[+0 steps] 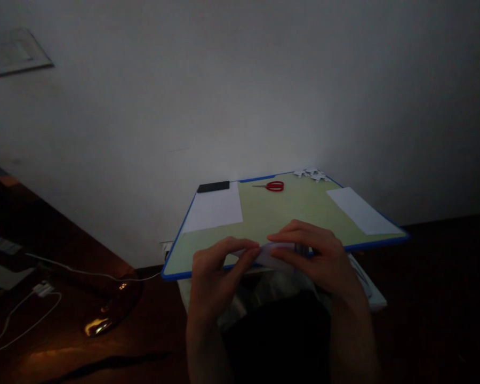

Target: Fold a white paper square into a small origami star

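Note:
Between my two hands is a small folded piece of white paper, held over the near edge of a pale green board with a blue rim. My left hand pinches its left end between thumb and fingertips. On the other end, my right hand has thumb and fingers closed around the paper, hiding part of it. Red-handled scissors lie farther back on the board, blades pointing left.
A white sheet lies at the board's left, with a dark flat object on its far edge. Another white sheet lies at the right. Several folded white paper pieces sit at the back right, near the wall. A white cable runs at left.

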The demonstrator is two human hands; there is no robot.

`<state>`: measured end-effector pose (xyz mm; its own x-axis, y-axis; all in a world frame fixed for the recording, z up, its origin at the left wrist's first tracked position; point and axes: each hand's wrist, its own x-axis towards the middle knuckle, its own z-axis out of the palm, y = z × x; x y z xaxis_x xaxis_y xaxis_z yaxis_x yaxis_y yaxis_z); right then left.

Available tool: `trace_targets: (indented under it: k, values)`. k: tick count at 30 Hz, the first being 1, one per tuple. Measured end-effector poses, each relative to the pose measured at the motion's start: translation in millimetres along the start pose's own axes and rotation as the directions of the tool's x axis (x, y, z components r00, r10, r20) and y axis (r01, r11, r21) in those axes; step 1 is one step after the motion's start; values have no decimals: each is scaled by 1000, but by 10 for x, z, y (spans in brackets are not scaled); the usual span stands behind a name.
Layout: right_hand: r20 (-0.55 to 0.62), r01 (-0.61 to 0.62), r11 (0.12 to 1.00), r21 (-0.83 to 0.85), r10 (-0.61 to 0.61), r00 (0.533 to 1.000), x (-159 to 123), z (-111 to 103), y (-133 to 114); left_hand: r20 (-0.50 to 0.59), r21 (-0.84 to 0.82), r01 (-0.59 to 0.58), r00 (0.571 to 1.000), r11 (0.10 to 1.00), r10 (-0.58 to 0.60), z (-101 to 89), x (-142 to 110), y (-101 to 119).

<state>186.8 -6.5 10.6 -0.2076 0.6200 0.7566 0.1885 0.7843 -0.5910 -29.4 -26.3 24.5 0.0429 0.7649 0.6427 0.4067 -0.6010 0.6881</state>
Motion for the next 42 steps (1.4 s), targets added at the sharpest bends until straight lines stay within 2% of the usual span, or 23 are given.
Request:
trace_targets:
  k: [5,10,15,18,22,29,32,37,42]
  values:
    - [-32,81,996,31,-80,996,4,34,41,-1,61,-80,997,995,80,14,13,11]
    - [-71,80,997,17,-78,994,13,56,27,-18,71,-101,995,992,102,45,4,-10]
    - [-83,74,997,-1,-74,994,4,33,18,-21,-51,-26,999,998,25,45,-27,-94]
    - [-104,60,998,-19,-62,993,-2,19,23,-69,-149,7,997,989,-17,36,-31,-123]
    - [-110,58,998,-25,-61,992,-7,21,12,-125,-238,26,991,971,-57,56,-30,-92]
    - [-134,79,996,-46,-84,987,13,33,-25,-142,-338,77,981,938,-132,100,-40,-16]
    - [-140,75,996,-44,-80,987,20,41,-14,-136,-324,81,982,942,-131,91,-38,-37]
    - [-141,55,998,-38,-59,988,5,35,-6,-120,-279,23,991,960,-59,65,-27,-72]
    - [-122,56,998,-16,-57,991,9,28,-11,-45,-199,-13,999,980,4,35,0,-52]
